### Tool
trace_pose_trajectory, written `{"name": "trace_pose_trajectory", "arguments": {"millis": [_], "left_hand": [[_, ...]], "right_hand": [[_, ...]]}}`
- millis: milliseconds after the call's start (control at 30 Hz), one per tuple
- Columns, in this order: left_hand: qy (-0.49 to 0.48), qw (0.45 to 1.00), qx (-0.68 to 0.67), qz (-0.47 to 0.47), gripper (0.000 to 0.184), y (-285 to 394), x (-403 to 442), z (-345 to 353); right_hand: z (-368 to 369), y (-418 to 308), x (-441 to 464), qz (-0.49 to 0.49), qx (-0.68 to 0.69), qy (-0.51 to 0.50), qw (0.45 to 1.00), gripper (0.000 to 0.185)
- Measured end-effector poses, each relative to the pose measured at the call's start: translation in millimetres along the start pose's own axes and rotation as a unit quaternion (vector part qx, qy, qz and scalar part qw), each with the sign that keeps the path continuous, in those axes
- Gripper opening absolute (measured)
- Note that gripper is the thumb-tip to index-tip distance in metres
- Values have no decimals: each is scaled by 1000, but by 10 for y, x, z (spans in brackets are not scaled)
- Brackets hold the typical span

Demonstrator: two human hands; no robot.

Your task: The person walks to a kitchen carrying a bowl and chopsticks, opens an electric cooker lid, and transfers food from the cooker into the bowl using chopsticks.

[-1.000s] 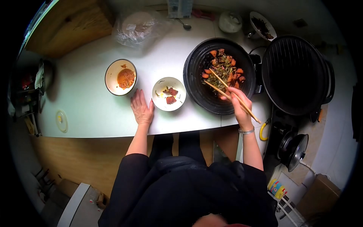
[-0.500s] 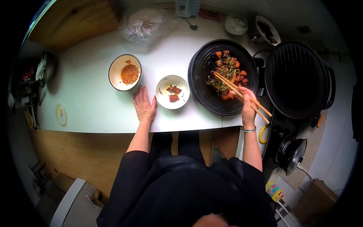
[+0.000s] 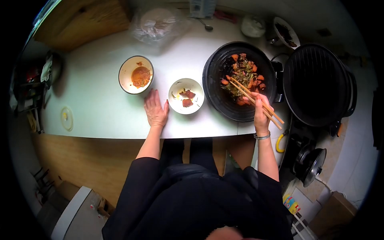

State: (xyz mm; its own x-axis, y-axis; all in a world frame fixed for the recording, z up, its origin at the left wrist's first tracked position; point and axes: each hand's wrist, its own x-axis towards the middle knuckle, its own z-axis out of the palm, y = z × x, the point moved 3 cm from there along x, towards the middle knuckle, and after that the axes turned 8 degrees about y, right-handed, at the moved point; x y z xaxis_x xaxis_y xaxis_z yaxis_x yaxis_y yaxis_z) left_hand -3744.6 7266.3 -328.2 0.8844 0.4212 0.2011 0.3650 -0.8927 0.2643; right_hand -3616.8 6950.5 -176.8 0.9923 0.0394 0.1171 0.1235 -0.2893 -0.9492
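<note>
My right hand point(image 3: 262, 114) holds wooden chopsticks point(image 3: 256, 102), their tips among the greens and orange-red chunks point(image 3: 245, 74) in a round black electric pan point(image 3: 218, 100). Between the pan and my left hand stands a white bowl point(image 3: 173, 105) with a few brown pieces. My left hand point(image 3: 156, 110) lies flat on the white table point(image 3: 108, 124), fingers apart, just left of that bowl. Beyond its fingertips is a dark-rimmed bowl point(image 3: 125, 76) with reddish-brown food in sauce.
A black pan lid point(image 3: 316, 84) lies open at the right. Along the back are a plastic bag point(image 3: 156, 26), a spoon point(image 3: 207, 26), a glass jar point(image 3: 253, 26) and a tilted bowl point(image 3: 295, 40). A clear lid point(image 3: 67, 119) lies at the left.
The chopsticks were spread in the food and have come together. My right hand has shifted slightly right and turned. The table and its contents have moved a little right in view.
</note>
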Motion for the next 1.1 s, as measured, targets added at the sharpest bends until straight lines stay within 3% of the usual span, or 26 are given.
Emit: {"name": "trace_pose_trajectory", "arguments": {"millis": [167,500,633,700,733,800,967,1100], "left_hand": [[14,1000,-27,-1,66,5,-9,-1],[0,1000,18,7,64,22,3,-17],[12,1000,-21,2,66,20,7,-4],[9,1000,-29,-5,66,18,-5,-11],[10,999,-31,-3,66,14,-1,-15],[5,1000,-22,-4,65,8,-6,-1],[-7,1000,1,2,63,16,-1,-9],[-4,1000,5,6,62,18,-11,-21]], "right_hand": [[-43,-13,-40,55,104,27,993,27],[23,-425,-220,37,96,39,994,35],[259,-624,-358,-24,128,-76,989,34],[456,-718,-406,38,106,-181,977,29],[428,-700,-403,36,105,-178,978,29],[290,-596,-384,51,97,-131,985,25],[-585,-157,-326,83,73,95,989,26],[-903,268,-379,93,3,184,979,29]]}}
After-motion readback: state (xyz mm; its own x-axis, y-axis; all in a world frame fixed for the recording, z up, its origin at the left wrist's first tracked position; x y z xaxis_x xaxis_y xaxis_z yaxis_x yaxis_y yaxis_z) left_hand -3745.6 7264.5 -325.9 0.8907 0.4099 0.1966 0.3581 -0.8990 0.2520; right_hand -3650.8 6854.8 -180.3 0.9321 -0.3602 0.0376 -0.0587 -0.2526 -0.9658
